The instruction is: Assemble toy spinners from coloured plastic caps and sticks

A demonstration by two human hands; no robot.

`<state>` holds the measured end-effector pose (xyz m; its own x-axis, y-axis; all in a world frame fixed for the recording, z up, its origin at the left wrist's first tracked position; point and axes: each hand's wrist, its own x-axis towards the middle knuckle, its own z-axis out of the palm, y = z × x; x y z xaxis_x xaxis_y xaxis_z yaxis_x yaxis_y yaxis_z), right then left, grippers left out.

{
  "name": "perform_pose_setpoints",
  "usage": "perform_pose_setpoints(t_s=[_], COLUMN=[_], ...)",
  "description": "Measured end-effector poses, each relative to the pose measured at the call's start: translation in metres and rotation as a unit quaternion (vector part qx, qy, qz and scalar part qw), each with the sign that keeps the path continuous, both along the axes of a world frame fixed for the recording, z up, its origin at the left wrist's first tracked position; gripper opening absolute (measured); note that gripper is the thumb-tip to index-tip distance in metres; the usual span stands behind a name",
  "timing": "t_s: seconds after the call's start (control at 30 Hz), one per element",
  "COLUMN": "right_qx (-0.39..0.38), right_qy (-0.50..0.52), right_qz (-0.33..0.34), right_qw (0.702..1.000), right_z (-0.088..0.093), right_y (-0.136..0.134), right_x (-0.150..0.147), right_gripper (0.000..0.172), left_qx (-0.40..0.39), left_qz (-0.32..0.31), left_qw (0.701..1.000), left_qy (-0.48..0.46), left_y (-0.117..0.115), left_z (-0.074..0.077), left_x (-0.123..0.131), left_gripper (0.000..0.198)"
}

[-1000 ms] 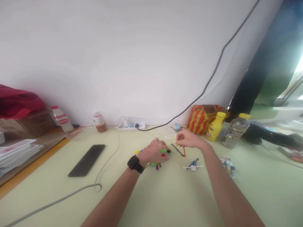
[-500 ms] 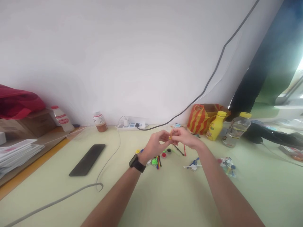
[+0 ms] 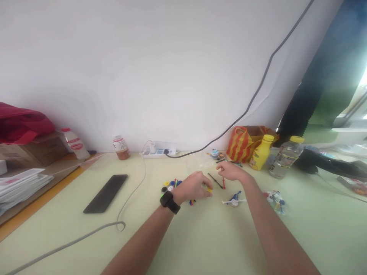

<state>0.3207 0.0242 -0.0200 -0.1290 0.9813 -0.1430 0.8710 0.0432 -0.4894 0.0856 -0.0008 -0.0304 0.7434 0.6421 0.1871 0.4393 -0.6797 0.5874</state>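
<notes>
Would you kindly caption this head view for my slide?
Left hand pinching yellow piece, right hand near red rod.

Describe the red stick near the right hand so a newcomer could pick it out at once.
On the pale table, find the striped bag by the wall, then the right hand just in front. Just below that hand lies the red stick, forming a V with a black stick; its red colour sets it apart.

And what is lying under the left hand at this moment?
Small coloured pieces peek out at the near edge of the left hand; whatever else lies beneath the hand is covered.
</notes>
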Motion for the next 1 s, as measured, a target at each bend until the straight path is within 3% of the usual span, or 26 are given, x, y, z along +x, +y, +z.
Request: perform_pose_setpoints(t_s=[0.23, 0.43, 0.63, 0.8, 1.0], right_qx=[-0.019, -0.057, -0.188, -0.191, -0.134], right_qy=[-0.013, -0.022, -0.069, -0.099, -0.072], right_qz=[-0.017, 0.011, 0.128, 0.097, 0.056], right_qw=[1.000, 0.998, 0.971, 0.972, 0.987], right_z=[-0.004, 0.016, 0.029, 0.018, 0.004], right_y=[0.001, -0.012, -0.034, -0.043, -0.063], right_x=[-0.002, 0.015, 0.012, 0.001, 0.015], right_gripper=[0.035, 0.010, 0.032, 0.018, 0.014], left_qx=[0.028, 0.074, 0.077, 0.087, 0.091], left_qz=[-0.021, 0.000, 0.034, 0.082, 0.134], left_qw=[0.999, 0.997, 0.996, 0.990, 0.978], left_qy=[0.026, 0.013, 0.002, -0.069, -0.128], left_y=[0.006, 0.011, 0.010, 0.006, -0.004], left_z=[-0.015, -0.016, -0.004, 0.011, 0.026], left_x=[0.000, -0.005, -0.011, -0.015, -0.021], left_gripper=[0.015, 0.023, 0.028, 0.023, 0.014])
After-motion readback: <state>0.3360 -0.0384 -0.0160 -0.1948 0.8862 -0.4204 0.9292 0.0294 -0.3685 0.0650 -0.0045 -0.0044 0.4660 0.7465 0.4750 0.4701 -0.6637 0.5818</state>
